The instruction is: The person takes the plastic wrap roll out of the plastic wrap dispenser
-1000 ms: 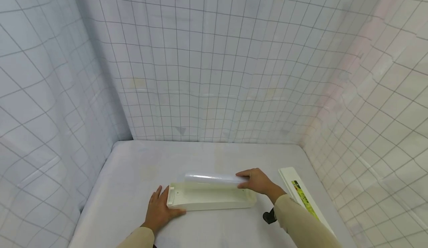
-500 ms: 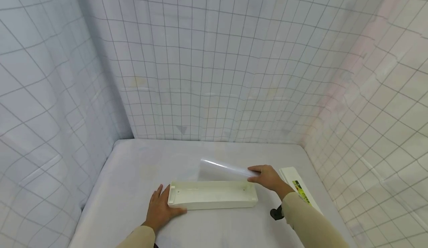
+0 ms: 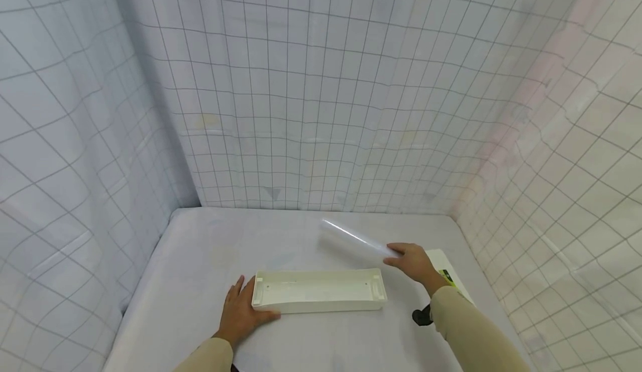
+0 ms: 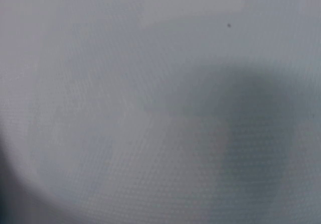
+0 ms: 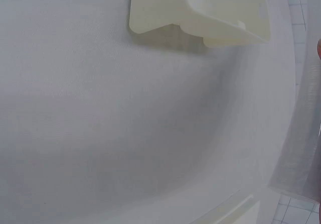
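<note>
An open-topped cream plastic dispenser box [image 3: 319, 307] lies lengthwise on the table, its hollow inside facing up. My left hand [image 3: 241, 312] holds its left end, thumb along the front wall and fingers at the end. Off the box's back right, my right hand [image 3: 413, 264] grips one end of a translucent roll of plastic film [image 3: 353, 240], which slants up and away to the left above the table. In the right wrist view the film roll [image 5: 302, 148] shows at the right edge and the box's end [image 5: 225, 13] at the top. The left wrist view holds only blurred white cloth.
A long white lid [image 3: 439, 258] with a green and yellow label lies at the right, partly hidden by my right forearm. White cloth covers the table [image 3: 225, 244]. Grid-patterned sheets [image 3: 321, 110] hang at the back and both sides.
My right hand has lifted the film roll up out of the box's area, moving it back and to the right and tilting it. The left hand and the box have stayed nearly still.
</note>
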The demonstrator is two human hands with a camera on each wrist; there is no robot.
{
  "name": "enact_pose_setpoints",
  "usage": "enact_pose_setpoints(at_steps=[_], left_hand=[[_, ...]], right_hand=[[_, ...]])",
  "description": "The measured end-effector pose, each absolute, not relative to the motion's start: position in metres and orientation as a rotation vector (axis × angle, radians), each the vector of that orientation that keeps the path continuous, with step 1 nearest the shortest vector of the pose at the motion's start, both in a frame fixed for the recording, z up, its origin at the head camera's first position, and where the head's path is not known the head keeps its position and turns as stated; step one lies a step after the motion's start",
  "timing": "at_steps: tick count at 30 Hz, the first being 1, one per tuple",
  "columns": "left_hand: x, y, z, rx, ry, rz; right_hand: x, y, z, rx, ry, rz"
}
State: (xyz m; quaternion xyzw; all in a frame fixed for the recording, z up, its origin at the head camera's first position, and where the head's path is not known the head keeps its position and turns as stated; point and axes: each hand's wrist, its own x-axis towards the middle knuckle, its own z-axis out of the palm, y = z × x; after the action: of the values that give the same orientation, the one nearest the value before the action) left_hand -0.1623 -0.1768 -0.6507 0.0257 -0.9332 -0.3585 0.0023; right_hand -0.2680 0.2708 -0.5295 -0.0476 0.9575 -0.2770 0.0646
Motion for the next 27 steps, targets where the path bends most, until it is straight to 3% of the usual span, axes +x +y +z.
enact_pose_setpoints(at_steps=[27], left_hand=[[-0.163,-0.176,-0.65,0.059,-2.911,-1.11]], right_hand=[[-0.251,0.31,-0.558,0.218,2.956,-0.842]])
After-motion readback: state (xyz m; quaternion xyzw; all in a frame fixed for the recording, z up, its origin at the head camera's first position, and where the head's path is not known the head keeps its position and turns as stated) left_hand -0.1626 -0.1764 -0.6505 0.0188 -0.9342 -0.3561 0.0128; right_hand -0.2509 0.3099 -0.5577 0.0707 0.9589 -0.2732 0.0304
